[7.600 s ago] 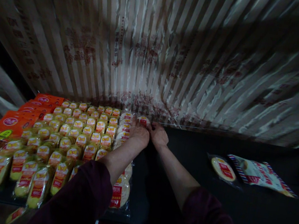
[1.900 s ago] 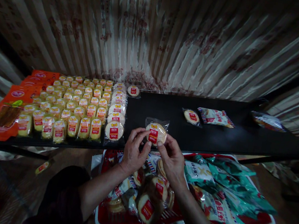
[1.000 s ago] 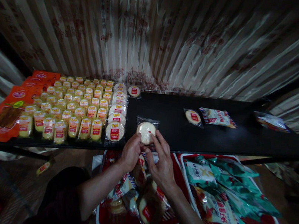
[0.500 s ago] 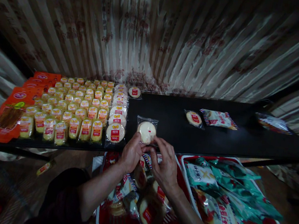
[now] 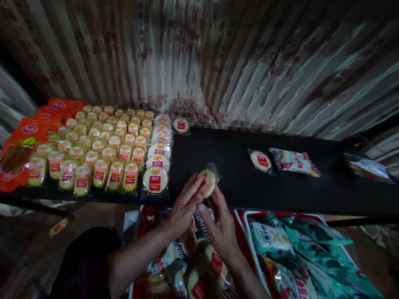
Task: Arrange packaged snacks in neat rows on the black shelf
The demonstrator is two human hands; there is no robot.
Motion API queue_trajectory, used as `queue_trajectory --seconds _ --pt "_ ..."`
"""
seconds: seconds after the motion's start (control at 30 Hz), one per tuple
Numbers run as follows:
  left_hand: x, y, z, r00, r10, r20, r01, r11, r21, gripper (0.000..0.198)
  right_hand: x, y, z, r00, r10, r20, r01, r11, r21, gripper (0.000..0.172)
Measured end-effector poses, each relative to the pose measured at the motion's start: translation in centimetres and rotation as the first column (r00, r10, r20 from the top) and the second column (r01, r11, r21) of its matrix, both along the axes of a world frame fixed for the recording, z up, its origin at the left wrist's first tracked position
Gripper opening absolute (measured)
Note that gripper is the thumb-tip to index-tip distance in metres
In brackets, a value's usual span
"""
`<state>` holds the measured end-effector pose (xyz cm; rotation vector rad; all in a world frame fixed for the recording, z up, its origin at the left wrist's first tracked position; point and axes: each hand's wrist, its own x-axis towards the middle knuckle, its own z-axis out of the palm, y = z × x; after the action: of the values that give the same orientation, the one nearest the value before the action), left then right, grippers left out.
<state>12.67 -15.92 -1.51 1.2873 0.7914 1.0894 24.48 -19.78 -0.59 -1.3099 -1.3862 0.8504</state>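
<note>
Between my two hands, above the front edge of the black table, is a round cracker in a clear wrapper [image 5: 210, 183], tilted so its edge shows. My left hand [image 5: 186, 208] grips it from the left side, and a bit of red label shows by those fingers. On the other side, my right hand [image 5: 221, 226] has its fingers curled against the lower right of the wrapper. To the left lies a column of overlapping round wrapped crackers [image 5: 155, 179] with red labels. One more round cracker [image 5: 181, 125] lies at the top right of that column.
On the table [image 5: 218, 147] stand rows of yellow-wrapped cakes [image 5: 100, 172] beside orange packets [image 5: 5, 160]. A round cracker [image 5: 260, 161], a striped packet [image 5: 293, 161] and another packet [image 5: 368, 167] lie right. Below are red baskets of snacks [image 5: 197, 289] and green bags [image 5: 318, 255].
The wrapped cracker has turned from facing me to a tilted, edge-on pose and shifted slightly right. Both hands have moved with it, the left one rolling over it.
</note>
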Motion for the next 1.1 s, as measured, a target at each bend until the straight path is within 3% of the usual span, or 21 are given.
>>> queue_trajectory --seconds 0.13,0.3,0.77,1.1 --pt "0.0 -0.3 -0.2 0.979 0.076 -0.188 -0.033 0.974 0.223 0.045 0.1 0.1 0.1 0.996 -0.093 -0.007 0.092 0.995 -0.036 0.047" --pt "0.2 -0.3 -0.3 0.944 0.203 -0.26 -0.109 0.936 0.335 0.042 0.7 0.2 0.1 0.989 -0.142 0.051 0.145 0.988 -0.056 0.039" --pt "0.2 0.6 -0.9 0.921 0.326 -0.213 -0.273 0.93 0.244 0.035 1.4 1.3 -0.5 0.974 -0.201 -0.109 0.184 0.972 -0.149 0.04" --pt "0.1 1.1 -0.5 0.9 0.371 -0.229 -0.321 0.919 0.227 0.033 1.8 2.4 0.4 0.98 -0.187 -0.066 0.172 0.966 -0.191 0.046"
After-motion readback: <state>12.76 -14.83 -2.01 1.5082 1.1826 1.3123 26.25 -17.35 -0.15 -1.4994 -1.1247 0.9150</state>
